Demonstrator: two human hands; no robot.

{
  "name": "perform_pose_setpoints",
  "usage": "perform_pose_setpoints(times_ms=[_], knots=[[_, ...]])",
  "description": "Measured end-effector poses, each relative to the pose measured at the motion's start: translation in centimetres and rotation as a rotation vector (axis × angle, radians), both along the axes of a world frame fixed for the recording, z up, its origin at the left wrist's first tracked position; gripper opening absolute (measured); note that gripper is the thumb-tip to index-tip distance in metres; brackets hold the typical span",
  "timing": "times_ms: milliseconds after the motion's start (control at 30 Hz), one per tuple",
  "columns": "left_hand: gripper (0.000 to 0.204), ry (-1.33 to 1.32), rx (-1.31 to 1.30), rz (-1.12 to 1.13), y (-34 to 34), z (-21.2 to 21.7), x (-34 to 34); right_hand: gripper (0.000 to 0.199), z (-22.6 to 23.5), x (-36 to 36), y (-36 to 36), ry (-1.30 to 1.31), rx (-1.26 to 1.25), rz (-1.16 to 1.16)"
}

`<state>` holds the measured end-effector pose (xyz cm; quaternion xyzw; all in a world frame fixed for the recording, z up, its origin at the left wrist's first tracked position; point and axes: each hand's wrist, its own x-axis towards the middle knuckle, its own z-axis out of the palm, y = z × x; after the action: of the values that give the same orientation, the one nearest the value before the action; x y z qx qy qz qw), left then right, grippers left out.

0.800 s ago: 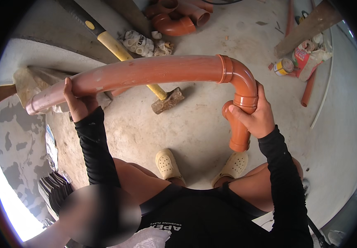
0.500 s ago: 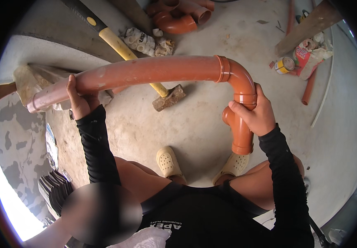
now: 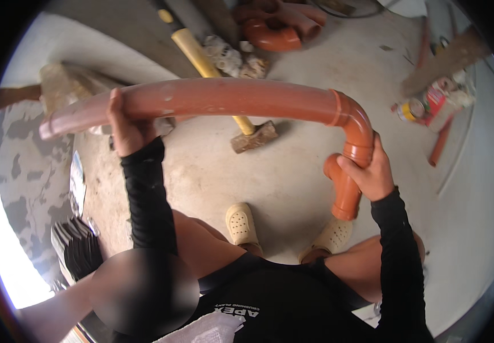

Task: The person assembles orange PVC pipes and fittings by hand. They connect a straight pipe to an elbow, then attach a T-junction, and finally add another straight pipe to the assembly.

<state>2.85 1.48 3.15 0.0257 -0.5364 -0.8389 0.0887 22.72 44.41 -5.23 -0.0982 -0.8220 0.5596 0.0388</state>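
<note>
Holding with two hands a pipe (image 3: 230, 98), long and orange-brown, above the concrete floor (image 3: 201, 171), across the view and in front of a sledgehammer (image 3: 202, 59) with yellow handle. Joined to this pipe at its right end: an elbow (image 3: 361, 123), and below the elbow a branched fitting (image 3: 347, 194), with its short side branch toward the left.

Gripping with the left hand (image 3: 126, 123) around the straight part, nearer to the left end than to the elbow. Showing on this side mainly the thumb; hiding most fingers behind the pipe, so impossible to tell how firmly pressed. Gripping with the right hand (image 3: 375, 171) around the place between elbow and branched fitting, thumb across the front, also closed.

Compared with a moment ago, shifted to the right in the view, together with the sledgehammer, the loose fittings (image 3: 272, 37) and the tin (image 3: 411, 110); probably due more to a turn of the head than to the hands. Seen also a little lower at the elbow side, a little higher at the left end. Unchanged in either grip, unchanged in the joints, as far as visible. For the work in hand, meaning probably only a small change of pose, not a new step.
</note>
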Motion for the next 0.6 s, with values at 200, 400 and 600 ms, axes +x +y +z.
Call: perform_pose_setpoints(times_ms=[200,400,600], knots=[[0.027,0.067,0.074,0.115,2.3,-2.3,0.0,0.052,0.3,-0.3,-0.3,-0.100,-0.071,-0.088],[0.034,-0.042,0.078,0.093,2.9,-1.8,1.1,0.050,1.0,0.2,0.9,-0.046,-0.040,0.010],[0.036,0.035,0.037,0.163,3.0,-2.5,0.7,0.048,1.2,-0.3,0.6,-0.133,-0.078,0.008]])
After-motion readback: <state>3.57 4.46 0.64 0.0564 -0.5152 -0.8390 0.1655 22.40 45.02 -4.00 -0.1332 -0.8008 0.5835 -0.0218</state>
